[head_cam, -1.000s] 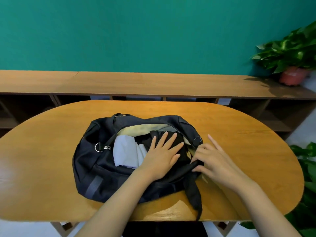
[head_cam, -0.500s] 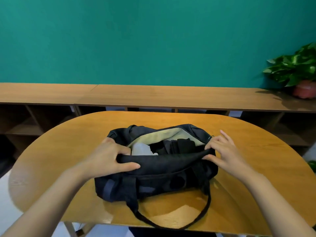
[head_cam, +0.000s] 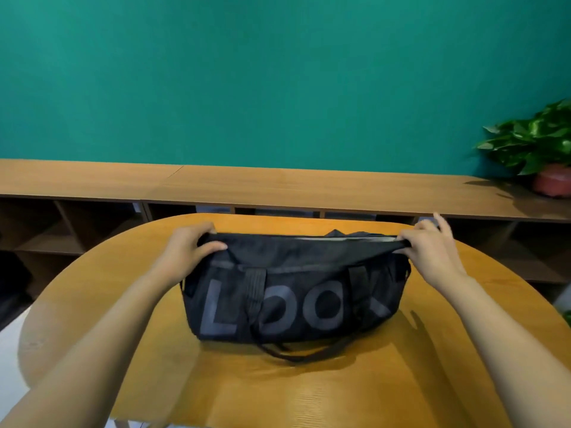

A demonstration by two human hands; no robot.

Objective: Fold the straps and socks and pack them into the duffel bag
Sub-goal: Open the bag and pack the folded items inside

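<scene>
Teal wall at back w/ a low wooden shelf unit along it; oval wood table in front. At left, the person's left hand gripped the top rim of the black duffel bag, thumb in front, fingers curled over the edge. Bag stood upright at table centre, grey letters "LOOK" on its near side, a carry handle drooping onto the tabletop below. Rim was stretched taut btwn both hands; contents hidden. At right, the right hand pinched the rim's other end, two fingers lifted. Potted plant sat far right on the shelf.
</scene>
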